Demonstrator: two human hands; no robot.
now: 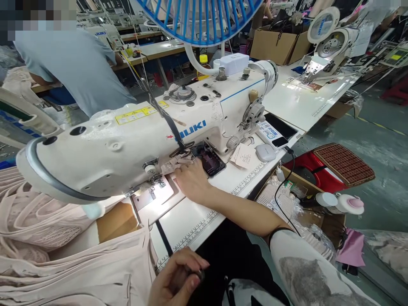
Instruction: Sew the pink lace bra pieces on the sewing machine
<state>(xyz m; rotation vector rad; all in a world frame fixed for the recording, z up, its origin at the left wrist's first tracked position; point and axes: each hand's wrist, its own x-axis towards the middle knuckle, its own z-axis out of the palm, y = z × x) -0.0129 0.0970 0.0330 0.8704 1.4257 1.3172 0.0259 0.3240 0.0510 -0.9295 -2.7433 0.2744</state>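
Observation:
My right hand [193,180] reaches beneath the arm of a white sewing machine [204,112], its fingers curled at a small heap of pale beige fabric pieces [177,165]. Whatever those fingertips pinch is hidden. Just beyond the hand lies a smartphone [210,159] with a lit screen. Low in front of me, off the table's edge, my left hand [178,276] is closed around a small dark object [200,274], too covered to name. Left of my right hand, the lamp lights the needle plate [153,197].
Stacked pale pink garments [79,263] fill the left side. Paper tags [244,156], a white case [265,152] and a power bank [270,134] lie on the table [204,221]. A blue fan [204,21] hangs above. A person [73,63] bends at the back left.

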